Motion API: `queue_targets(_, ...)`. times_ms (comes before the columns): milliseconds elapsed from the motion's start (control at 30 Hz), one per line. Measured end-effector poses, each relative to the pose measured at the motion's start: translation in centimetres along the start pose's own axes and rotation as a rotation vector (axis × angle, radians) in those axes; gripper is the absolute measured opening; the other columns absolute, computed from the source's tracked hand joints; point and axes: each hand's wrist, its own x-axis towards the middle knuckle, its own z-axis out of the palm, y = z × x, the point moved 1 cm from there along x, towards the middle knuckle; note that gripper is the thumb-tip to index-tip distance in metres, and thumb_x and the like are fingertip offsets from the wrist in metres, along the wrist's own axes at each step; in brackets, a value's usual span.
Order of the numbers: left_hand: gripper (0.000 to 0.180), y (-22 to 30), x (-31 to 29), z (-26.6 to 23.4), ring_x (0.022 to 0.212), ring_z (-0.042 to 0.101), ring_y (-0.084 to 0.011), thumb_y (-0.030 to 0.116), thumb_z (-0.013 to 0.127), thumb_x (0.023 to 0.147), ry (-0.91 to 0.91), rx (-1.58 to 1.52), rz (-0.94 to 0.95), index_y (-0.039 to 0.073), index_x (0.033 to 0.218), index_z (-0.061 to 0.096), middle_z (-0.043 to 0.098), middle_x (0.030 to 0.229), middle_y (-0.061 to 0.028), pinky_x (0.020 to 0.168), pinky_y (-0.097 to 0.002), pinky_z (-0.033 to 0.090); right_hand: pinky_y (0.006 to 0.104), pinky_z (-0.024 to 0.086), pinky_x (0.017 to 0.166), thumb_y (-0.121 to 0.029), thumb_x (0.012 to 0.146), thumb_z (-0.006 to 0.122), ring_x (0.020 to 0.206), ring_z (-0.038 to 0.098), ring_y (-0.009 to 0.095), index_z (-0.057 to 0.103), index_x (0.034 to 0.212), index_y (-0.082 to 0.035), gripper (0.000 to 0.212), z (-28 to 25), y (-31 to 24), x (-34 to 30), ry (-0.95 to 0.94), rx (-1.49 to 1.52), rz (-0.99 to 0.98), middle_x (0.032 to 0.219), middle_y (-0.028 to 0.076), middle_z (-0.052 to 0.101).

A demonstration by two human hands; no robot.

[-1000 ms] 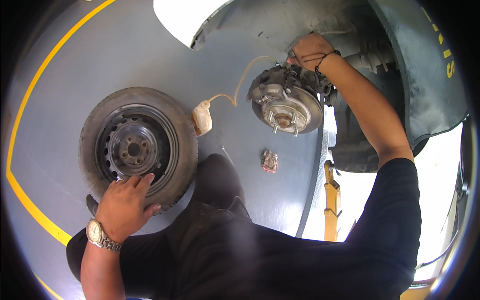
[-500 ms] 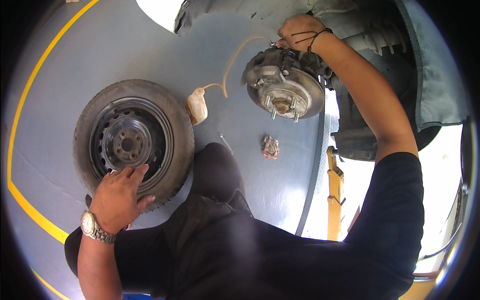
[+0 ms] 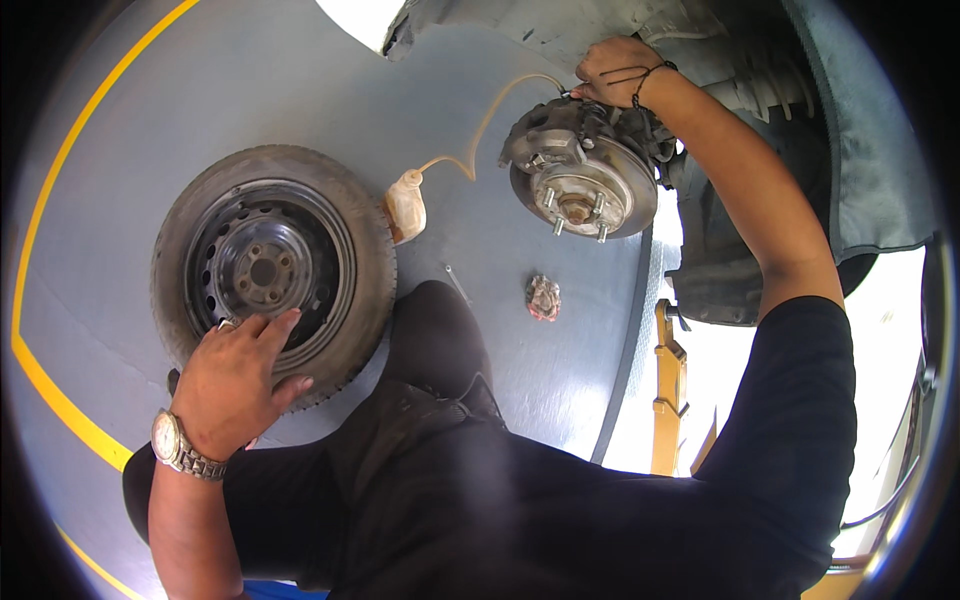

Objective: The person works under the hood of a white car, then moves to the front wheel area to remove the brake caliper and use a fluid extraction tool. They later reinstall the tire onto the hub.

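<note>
Right grip: the bare right hand [image 3: 612,70], fingers curled inward, thumb and fingertips close together at the tube's upper end; whether they pinch it I cannot tell.
Tube: thin, amber, see-through flexible tube [image 3: 488,115], arching left from the right grip, then bending sharply toward the bottle.
Bottle: cloudy off-white plastic bottle [image 3: 407,208] with a narrow neck, browner at one side, up and right of the left grip, beside the tyre.
Brake: rough, grimy grey metal caliper [image 3: 548,142] just below the right grip, over a smooth round steel disc [image 3: 637,192] with bare studs.
Left grip: the bare left hand [image 3: 232,385], palm down, fingers loosely spread, clasping nothing, over the wheel's near edge.
Wheel: black pressed-steel wheel [image 3: 262,240] ringed with holes, in a dull, treaded rubber tyre [image 3: 172,262], under and beyond the left grip.
Tool: slim silver metal tool [image 3: 457,284], between the grips.
Bundle: small, crumpled, red-and-whitish bundle [image 3: 543,298], below the right grip.
Floor: smooth, glossy blue-grey floor [image 3: 440,80]; a yellow painted line [image 3: 48,200] curves left of the left grip.
Surroundings: limp grey cover [image 3: 880,170] right of the right grip; yellow metal stand [image 3: 669,385] farther below it.
</note>
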Motion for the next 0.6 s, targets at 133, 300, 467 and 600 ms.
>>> queue_targets(133, 0.067, 0.1, -0.6, -0.2, 0.091, 0.065, -0.032, 0.027, 0.082, 0.076, 0.031, -0.011, 0.005, 0.002, 0.133, 0.058, 0.066, 0.101, -0.0124, 0.085, -0.0414, 0.051, 0.0419, 0.059, 0.078, -0.048, 0.095, 0.06, 0.087, 0.073, 0.031, 0.077, 0.089, -0.011, 0.041, 0.2, -0.3, 0.2, -0.012, -0.014, 0.03, 0.09, 0.015, 0.074)
queue_targets(300, 0.066, 0.2, -0.9, -0.2, 0.092, 0.066, -0.0322, 0.027, 0.082, 0.076, 0.027, -0.019, 0.012, 0.002, 0.133, 0.058, 0.066, 0.102, -0.0127, 0.085, -0.0412, 0.051, 0.0439, 0.057, 0.078, -0.052, 0.096, 0.057, 0.084, 0.071, 0.033, 0.075, 0.09, -0.008, 0.048, 0.5, -0.1, -0.2, 0.02, 0.019, 0.039, 0.085, 0.014, 0.072)
queue_targets(467, 0.066, 0.6, -0.5, -0.6, 0.096, 0.066, -0.033, 0.028, 0.081, 0.078, -0.004, 0.022, 0.023, 0.003, 0.134, 0.057, 0.066, 0.105, -0.0138, 0.086, -0.0424, 0.05, 0.041, 0.059, 0.078, -0.055, 0.096, 0.057, 0.089, 0.073, 0.032, 0.078, 0.092, -0.009, 0.05, -0.2, -1.1, -0.9, -0.056, -0.019, 0.04, 0.092, 0.013, 0.075)
queue_targets(600, 0.07, 1.2, -1.3, -1.4, 0.098, 0.065, -0.0344, 0.032, 0.081, 0.077, -0.031, 0.03, -0.025, 0.004, 0.135, 0.055, 0.066, 0.107, -0.0151, 0.085, -0.0441, 0.051, 0.0467, 0.059, 0.076, -0.046, 0.094, 0.06, 0.09, 0.073, 0.033, 0.078, 0.096, -0.008, 0.043, 0.1, -0.8, 0.7, -0.032, 0.165, 0.069, 0.096, 0.014, 0.076)
